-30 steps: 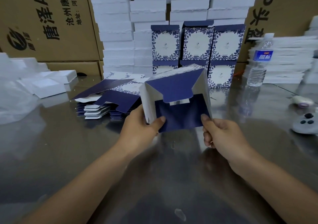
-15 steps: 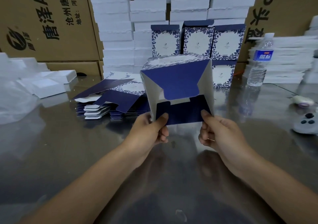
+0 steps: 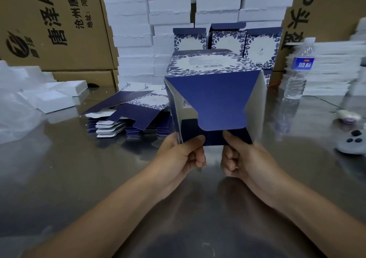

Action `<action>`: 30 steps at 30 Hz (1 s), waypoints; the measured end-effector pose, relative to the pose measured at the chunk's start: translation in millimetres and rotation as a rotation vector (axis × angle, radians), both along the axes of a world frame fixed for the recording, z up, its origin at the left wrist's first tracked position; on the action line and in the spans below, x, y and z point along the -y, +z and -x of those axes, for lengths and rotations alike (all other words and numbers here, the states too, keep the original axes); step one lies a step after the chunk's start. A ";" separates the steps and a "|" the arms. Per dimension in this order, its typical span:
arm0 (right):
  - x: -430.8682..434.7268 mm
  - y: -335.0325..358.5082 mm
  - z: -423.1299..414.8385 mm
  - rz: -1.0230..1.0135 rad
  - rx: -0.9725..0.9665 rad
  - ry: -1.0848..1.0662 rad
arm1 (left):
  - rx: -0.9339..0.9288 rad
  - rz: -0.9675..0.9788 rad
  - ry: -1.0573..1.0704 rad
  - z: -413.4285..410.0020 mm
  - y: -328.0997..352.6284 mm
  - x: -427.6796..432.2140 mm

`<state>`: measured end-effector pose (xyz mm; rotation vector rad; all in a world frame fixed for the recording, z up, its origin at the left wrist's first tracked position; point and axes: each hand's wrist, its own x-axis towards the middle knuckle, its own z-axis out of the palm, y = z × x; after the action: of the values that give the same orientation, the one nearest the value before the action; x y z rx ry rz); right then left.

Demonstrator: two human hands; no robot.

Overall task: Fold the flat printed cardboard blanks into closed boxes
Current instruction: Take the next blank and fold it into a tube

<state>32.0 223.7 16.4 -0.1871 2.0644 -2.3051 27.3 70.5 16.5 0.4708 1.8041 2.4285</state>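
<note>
Fingers (image 3: 198, 157) curled — pinching box (image 3: 214, 93).

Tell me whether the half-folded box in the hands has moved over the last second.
Yes. The half-folded box has risen: its top edge now overlaps the upper row of finished boxes stacked behind, where it earlier reached only the lower row.

A water bottle (image 3: 297, 73) stands right; grey controller (image 3: 348, 147) nearby; brown cartons (image 3: 55, 24) behind.
</note>
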 end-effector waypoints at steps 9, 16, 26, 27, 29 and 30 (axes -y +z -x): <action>-2.9 -1.2 -1.2 -0.016 0.030 0.073 | 0.029 0.019 -0.024 -0.9 -2.6 -0.9; 4.0 -0.7 -5.5 -0.028 0.049 0.098 | 0.004 -0.021 -0.006 -1.8 -4.1 -4.7; 4.8 -0.7 -6.4 -0.012 0.082 0.095 | -0.002 -0.021 0.023 -3.6 -3.2 -7.3; 4.9 -0.4 -6.2 -0.011 0.095 0.092 | 0.005 -0.019 0.021 -3.2 -2.8 -7.1; 4.2 0.6 -4.8 -0.001 0.120 0.077 | 0.028 -0.027 0.021 -2.0 -1.5 -6.0; 3.2 1.1 -3.9 0.012 0.134 0.067 | 0.043 -0.035 0.027 -1.3 -0.7 -5.3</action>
<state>35.9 220.5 17.5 -0.0983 1.9513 -2.2259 28.5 75.8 15.8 0.3965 1.7651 2.4716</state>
